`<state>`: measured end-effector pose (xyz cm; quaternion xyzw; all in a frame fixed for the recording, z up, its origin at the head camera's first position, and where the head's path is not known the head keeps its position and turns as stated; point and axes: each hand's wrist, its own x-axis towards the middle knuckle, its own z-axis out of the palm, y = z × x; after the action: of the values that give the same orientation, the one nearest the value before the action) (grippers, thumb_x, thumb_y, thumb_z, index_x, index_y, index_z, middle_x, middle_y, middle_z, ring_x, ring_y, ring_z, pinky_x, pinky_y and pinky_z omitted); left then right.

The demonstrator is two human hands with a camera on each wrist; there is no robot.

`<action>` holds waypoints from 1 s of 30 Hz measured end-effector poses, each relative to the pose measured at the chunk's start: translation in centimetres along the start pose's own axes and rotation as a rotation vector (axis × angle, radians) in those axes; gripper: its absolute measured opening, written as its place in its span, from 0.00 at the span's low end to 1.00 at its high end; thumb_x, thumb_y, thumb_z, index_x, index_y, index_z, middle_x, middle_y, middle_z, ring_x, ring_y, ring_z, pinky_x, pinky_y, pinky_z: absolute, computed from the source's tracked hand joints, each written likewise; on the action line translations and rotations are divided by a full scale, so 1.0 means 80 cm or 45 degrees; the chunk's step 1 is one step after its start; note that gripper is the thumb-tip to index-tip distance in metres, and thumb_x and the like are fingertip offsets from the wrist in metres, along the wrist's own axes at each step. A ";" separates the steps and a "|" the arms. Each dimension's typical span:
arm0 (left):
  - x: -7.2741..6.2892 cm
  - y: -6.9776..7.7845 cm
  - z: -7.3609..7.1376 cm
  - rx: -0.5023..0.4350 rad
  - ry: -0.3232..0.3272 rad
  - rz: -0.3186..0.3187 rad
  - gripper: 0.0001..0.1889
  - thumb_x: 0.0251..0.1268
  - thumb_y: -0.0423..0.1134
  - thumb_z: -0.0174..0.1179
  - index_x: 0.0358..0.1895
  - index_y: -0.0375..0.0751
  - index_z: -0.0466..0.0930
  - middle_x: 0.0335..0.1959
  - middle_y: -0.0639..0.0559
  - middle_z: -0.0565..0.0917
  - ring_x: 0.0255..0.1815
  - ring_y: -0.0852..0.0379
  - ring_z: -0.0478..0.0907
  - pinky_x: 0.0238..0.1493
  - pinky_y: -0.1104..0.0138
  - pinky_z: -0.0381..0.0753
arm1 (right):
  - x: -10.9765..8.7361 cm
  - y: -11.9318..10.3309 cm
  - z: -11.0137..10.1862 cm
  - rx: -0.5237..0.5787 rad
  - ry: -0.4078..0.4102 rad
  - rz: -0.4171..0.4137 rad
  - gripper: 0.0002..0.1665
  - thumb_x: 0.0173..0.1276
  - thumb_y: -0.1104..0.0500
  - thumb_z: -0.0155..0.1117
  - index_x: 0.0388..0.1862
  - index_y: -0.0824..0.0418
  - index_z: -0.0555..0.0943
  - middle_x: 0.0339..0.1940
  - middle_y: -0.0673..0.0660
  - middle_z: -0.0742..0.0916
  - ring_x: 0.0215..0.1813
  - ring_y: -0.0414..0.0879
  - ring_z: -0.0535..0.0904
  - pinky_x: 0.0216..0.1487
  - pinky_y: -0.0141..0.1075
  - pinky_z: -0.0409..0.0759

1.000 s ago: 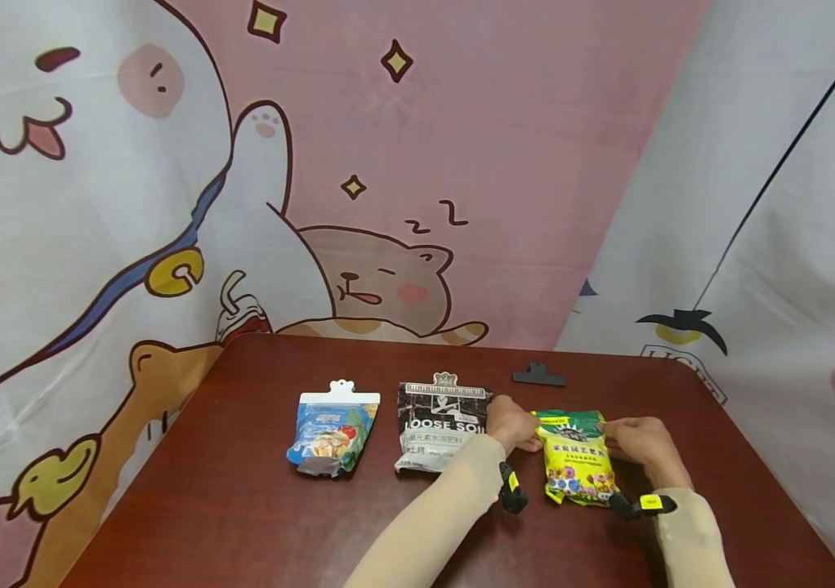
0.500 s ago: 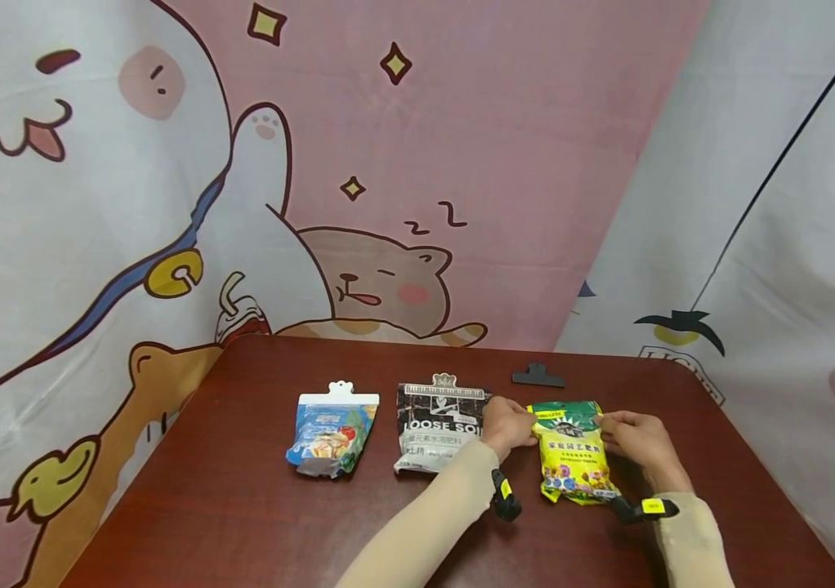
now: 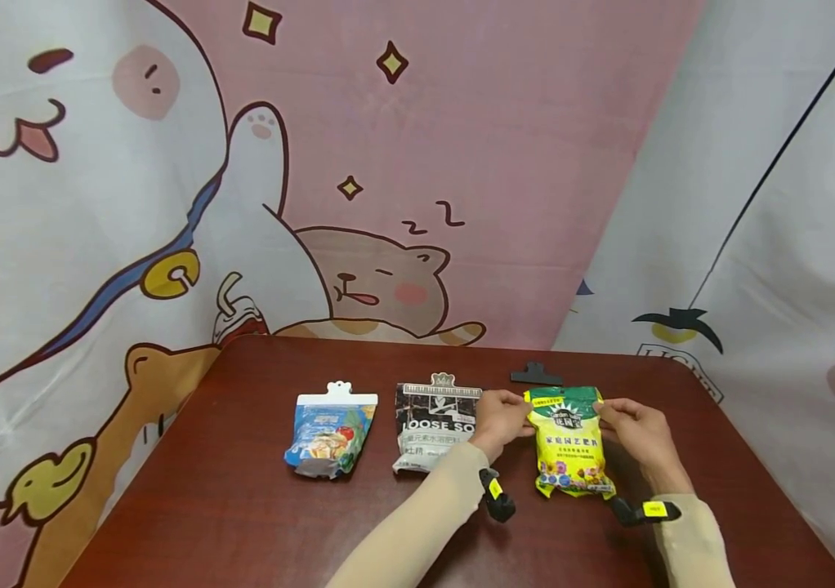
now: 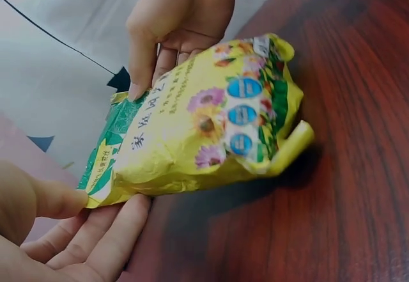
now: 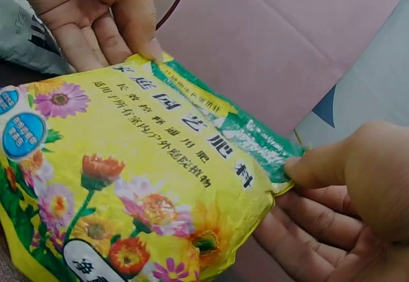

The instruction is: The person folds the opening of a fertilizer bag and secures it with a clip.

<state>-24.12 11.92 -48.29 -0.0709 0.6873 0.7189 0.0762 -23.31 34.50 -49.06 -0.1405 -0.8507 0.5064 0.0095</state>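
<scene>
A yellow fertilizer bag (image 3: 572, 445) with a green top and printed flowers is held up between both hands on the right side of the table. My left hand (image 3: 500, 420) pinches its upper left edge between thumb and fingers. At the upper right edge, my right hand (image 3: 640, 434) pinches it the same way. In the left wrist view the bag (image 4: 198, 116) tilts, its top raised and its lower end near the tabletop. Flower pictures and dark lettering fill the bag's front (image 5: 140, 160) in the right wrist view.
Left of my left hand lies a black and white LOOSE SOIL bag (image 3: 428, 445) with a clip (image 3: 444, 380) on top. Farther left is a blue pouch (image 3: 329, 437) under a white clip (image 3: 339, 394). A loose dark clip (image 3: 537, 374) lies behind the yellow bag on the brown table (image 3: 241, 523).
Both hands have raised the top of the yellow fertilizer bag, so it stands more upright. The left hand has shifted slightly left and up, overlapping more of the soil bag.
</scene>
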 end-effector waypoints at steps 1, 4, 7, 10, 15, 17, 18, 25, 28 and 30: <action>-0.001 0.001 -0.001 0.002 -0.003 0.010 0.05 0.69 0.34 0.66 0.42 0.36 0.85 0.34 0.45 0.85 0.32 0.48 0.89 0.37 0.59 0.90 | -0.002 -0.002 0.000 0.007 0.012 0.000 0.34 0.77 0.39 0.59 0.63 0.67 0.79 0.60 0.66 0.82 0.46 0.44 0.85 0.44 0.33 0.88; -0.006 0.005 -0.002 -0.015 -0.001 0.028 0.05 0.69 0.35 0.67 0.42 0.38 0.85 0.35 0.47 0.86 0.32 0.49 0.89 0.40 0.56 0.90 | -0.008 -0.009 -0.002 0.017 0.037 -0.011 0.34 0.76 0.39 0.59 0.62 0.66 0.79 0.57 0.63 0.85 0.42 0.39 0.85 0.46 0.34 0.88; -0.010 0.009 -0.004 -0.027 0.008 0.064 0.04 0.68 0.34 0.67 0.41 0.38 0.85 0.35 0.47 0.86 0.32 0.48 0.89 0.43 0.53 0.90 | -0.012 -0.015 -0.004 0.036 0.052 -0.044 0.33 0.76 0.39 0.60 0.61 0.65 0.79 0.51 0.58 0.87 0.39 0.35 0.85 0.47 0.35 0.88; -0.012 0.013 -0.007 -0.022 0.017 0.115 0.04 0.67 0.34 0.68 0.40 0.38 0.86 0.34 0.47 0.87 0.31 0.49 0.90 0.43 0.53 0.90 | -0.016 -0.018 -0.006 0.068 0.063 -0.071 0.32 0.75 0.39 0.61 0.61 0.65 0.79 0.45 0.51 0.88 0.39 0.33 0.86 0.47 0.35 0.88; -0.015 0.016 -0.011 -0.009 0.001 0.162 0.03 0.66 0.35 0.68 0.39 0.40 0.87 0.32 0.50 0.87 0.30 0.53 0.89 0.38 0.61 0.90 | -0.022 -0.020 -0.008 0.106 0.092 -0.089 0.33 0.73 0.37 0.63 0.60 0.63 0.80 0.41 0.45 0.87 0.40 0.33 0.86 0.47 0.32 0.88; -0.016 0.016 -0.011 -0.023 -0.009 0.176 0.03 0.66 0.35 0.69 0.38 0.40 0.87 0.32 0.51 0.87 0.30 0.53 0.89 0.39 0.61 0.90 | -0.025 -0.020 -0.009 0.106 0.098 -0.100 0.33 0.73 0.36 0.63 0.60 0.62 0.80 0.41 0.44 0.87 0.41 0.34 0.86 0.46 0.31 0.87; -0.017 0.016 -0.012 -0.025 -0.012 0.194 0.03 0.66 0.34 0.69 0.38 0.39 0.88 0.32 0.50 0.87 0.30 0.53 0.89 0.39 0.60 0.90 | -0.026 -0.020 -0.010 0.109 0.100 -0.107 0.33 0.72 0.36 0.63 0.60 0.62 0.80 0.40 0.43 0.87 0.42 0.35 0.86 0.46 0.30 0.87; -0.021 0.014 -0.018 -0.091 -0.063 0.252 0.02 0.66 0.34 0.69 0.37 0.39 0.88 0.34 0.51 0.88 0.34 0.54 0.89 0.46 0.53 0.89 | -0.034 -0.018 -0.016 0.166 0.090 -0.192 0.31 0.71 0.37 0.65 0.57 0.61 0.81 0.37 0.40 0.87 0.45 0.39 0.87 0.46 0.29 0.87; -0.023 0.010 -0.021 -0.084 -0.094 0.282 0.02 0.67 0.36 0.68 0.38 0.42 0.88 0.36 0.53 0.87 0.35 0.57 0.88 0.49 0.52 0.89 | -0.037 -0.014 -0.017 0.205 0.072 -0.242 0.28 0.72 0.40 0.66 0.55 0.62 0.82 0.37 0.40 0.87 0.44 0.40 0.87 0.46 0.30 0.87; -0.025 0.007 -0.023 -0.073 -0.112 0.311 0.02 0.68 0.37 0.68 0.38 0.43 0.88 0.37 0.53 0.87 0.37 0.59 0.87 0.50 0.53 0.88 | -0.038 -0.011 -0.018 0.252 0.053 -0.274 0.26 0.72 0.43 0.67 0.54 0.63 0.82 0.37 0.41 0.88 0.43 0.40 0.87 0.45 0.31 0.87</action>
<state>-22.29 10.04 -47.38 0.0427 0.6659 0.7447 0.0160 -20.36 34.62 -47.21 -0.0575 -0.8065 0.5807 0.0953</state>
